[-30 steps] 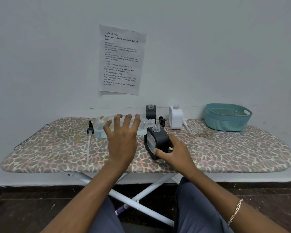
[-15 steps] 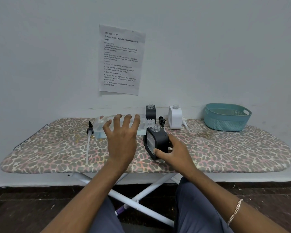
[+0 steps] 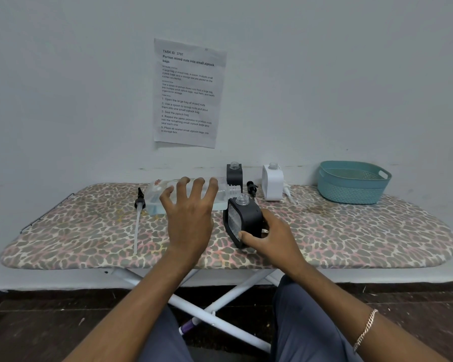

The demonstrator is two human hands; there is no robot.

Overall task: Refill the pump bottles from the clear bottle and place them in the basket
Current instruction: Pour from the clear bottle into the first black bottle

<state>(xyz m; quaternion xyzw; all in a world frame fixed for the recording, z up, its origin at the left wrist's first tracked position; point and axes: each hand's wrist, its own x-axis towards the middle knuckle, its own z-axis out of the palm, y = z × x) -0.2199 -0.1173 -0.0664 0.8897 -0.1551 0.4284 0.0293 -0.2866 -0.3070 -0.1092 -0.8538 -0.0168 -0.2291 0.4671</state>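
Observation:
A clear bottle (image 3: 154,197) lies on its side on the ironing board, neck pointing right. My left hand (image 3: 190,215) hovers over it with fingers spread, and I cannot tell whether it touches. My right hand (image 3: 270,237) grips a black pump bottle (image 3: 242,220) without its pump, tilted left near the clear bottle's neck. A second black bottle (image 3: 234,173) and a white bottle (image 3: 272,181) stand uncapped at the back. A black pump with a long tube (image 3: 138,205) lies at the left. Another black pump (image 3: 251,188) and a white one (image 3: 288,192) lie by the back bottles.
A teal basket (image 3: 353,182) stands at the board's back right. The leopard-print ironing board (image 3: 351,236) stands against a wall with a printed sheet (image 3: 188,92) taped above. The board's white legs and my knees are below the front edge.

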